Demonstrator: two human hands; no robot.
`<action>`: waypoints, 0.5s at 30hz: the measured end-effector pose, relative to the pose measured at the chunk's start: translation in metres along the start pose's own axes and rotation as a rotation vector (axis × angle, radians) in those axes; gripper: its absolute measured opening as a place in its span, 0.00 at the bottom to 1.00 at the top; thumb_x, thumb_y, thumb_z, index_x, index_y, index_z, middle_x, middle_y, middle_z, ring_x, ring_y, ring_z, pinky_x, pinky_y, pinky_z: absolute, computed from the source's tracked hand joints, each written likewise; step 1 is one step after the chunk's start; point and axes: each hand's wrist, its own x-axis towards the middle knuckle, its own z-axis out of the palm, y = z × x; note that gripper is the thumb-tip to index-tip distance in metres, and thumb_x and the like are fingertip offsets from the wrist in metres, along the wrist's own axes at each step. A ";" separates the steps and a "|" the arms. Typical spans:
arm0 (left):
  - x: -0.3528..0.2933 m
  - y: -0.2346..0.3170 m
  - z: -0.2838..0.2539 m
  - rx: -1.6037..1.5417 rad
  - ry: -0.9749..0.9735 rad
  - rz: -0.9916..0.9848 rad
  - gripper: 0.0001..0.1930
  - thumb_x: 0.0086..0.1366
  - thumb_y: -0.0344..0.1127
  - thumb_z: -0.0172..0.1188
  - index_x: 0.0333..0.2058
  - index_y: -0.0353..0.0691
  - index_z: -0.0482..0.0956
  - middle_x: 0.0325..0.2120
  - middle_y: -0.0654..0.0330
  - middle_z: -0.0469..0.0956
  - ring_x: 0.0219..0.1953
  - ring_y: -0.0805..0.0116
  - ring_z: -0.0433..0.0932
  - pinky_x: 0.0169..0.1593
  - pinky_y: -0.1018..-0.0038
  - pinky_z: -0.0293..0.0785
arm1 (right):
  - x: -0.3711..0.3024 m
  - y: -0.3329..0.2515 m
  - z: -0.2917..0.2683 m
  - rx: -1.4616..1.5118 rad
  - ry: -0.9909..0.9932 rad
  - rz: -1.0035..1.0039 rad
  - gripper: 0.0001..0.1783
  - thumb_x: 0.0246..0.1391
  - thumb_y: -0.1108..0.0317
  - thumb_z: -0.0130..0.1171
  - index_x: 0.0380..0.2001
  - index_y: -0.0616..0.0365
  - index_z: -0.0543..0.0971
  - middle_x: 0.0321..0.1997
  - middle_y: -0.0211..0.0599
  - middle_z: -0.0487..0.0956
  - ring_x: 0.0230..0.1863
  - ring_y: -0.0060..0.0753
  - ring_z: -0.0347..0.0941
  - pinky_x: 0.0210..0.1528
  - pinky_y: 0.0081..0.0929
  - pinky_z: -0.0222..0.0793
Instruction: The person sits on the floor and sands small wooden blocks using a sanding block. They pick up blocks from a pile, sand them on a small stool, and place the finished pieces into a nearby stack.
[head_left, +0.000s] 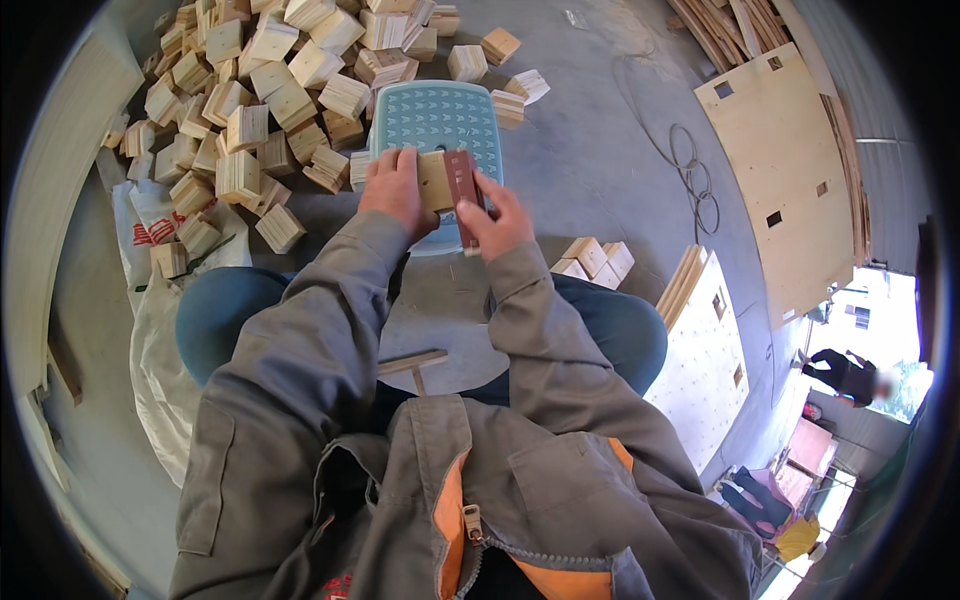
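Note:
On a light-blue plastic stool [438, 103] between my knees lies a pale wooden block [433, 183]. My left hand [394, 190] is closed over the block's left side and steadies it. In my right hand [499, 219] is a sanding block [463, 182], a narrow piece wrapped in reddish-brown sandpaper with pale print on its back. Its long side rests against the right end of the wooden block, with my thumb and fingers gripping it. The face touching the wood is hidden.
A large heap of wooden blocks [285, 100] covers the floor at the far left, beside a white sack [150, 300]. Several blocks [595, 262] sit by my right knee. Plywood panels [790, 170] and a looped cable [690, 180] lie to the right. Another person [845, 375] is far right.

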 end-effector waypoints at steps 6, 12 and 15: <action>0.001 0.003 0.000 -0.037 -0.024 -0.021 0.50 0.42 0.36 0.81 0.66 0.39 0.67 0.61 0.43 0.72 0.65 0.36 0.70 0.68 0.53 0.72 | -0.034 0.011 -0.001 -0.010 0.071 -0.052 0.36 0.58 0.61 0.74 0.68 0.59 0.79 0.71 0.52 0.76 0.72 0.50 0.73 0.73 0.41 0.69; -0.001 -0.003 0.001 -0.028 -0.005 0.004 0.50 0.43 0.37 0.81 0.66 0.38 0.67 0.61 0.43 0.72 0.65 0.36 0.70 0.69 0.52 0.71 | 0.035 -0.006 0.010 0.026 0.030 0.027 0.34 0.59 0.63 0.74 0.68 0.59 0.80 0.66 0.51 0.81 0.66 0.43 0.79 0.69 0.38 0.74; 0.000 -0.005 0.003 -0.012 0.003 0.006 0.50 0.43 0.38 0.81 0.66 0.37 0.67 0.62 0.43 0.72 0.65 0.36 0.70 0.69 0.52 0.71 | 0.075 -0.025 0.018 0.311 -0.043 0.178 0.33 0.60 0.63 0.73 0.68 0.59 0.80 0.63 0.47 0.84 0.58 0.35 0.83 0.64 0.34 0.78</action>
